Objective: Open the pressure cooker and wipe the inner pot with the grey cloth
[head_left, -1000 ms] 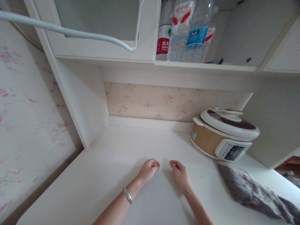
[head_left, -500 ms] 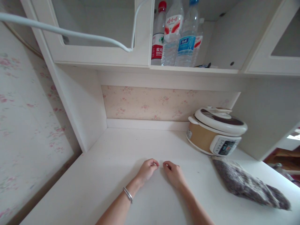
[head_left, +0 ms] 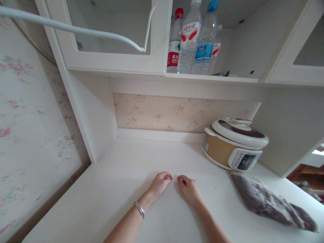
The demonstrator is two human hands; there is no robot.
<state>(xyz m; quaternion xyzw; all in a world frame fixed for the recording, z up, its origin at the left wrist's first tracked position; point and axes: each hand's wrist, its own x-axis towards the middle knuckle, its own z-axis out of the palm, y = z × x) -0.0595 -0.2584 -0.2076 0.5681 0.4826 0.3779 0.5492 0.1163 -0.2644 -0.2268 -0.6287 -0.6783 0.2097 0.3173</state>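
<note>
My left hand (head_left: 160, 184) rests on the white tabletop (head_left: 141, 155) with its fingers curled in and the thumb against them. A silver bangle (head_left: 139, 209) circles that wrist. Just to its right, a small gap away, lies my right hand (head_left: 189, 189), also loosely closed with thumb and fingertips together. Nothing shows between the fingers of either hand. Both forearms reach in from the bottom of the head view.
A white and tan electric cooker (head_left: 234, 145) stands at the back right. In front of it lies a grey furry cloth item (head_left: 270, 200). Several plastic bottles (head_left: 204, 52) stand in the open cupboard (head_left: 243, 47) above. A white cable or rod (head_left: 76, 28) crosses the upper left.
The view has shifted slightly, so the cupboard and bottles appear a little lower and further right. Both hands keep nearly the same place and pose.
</note>
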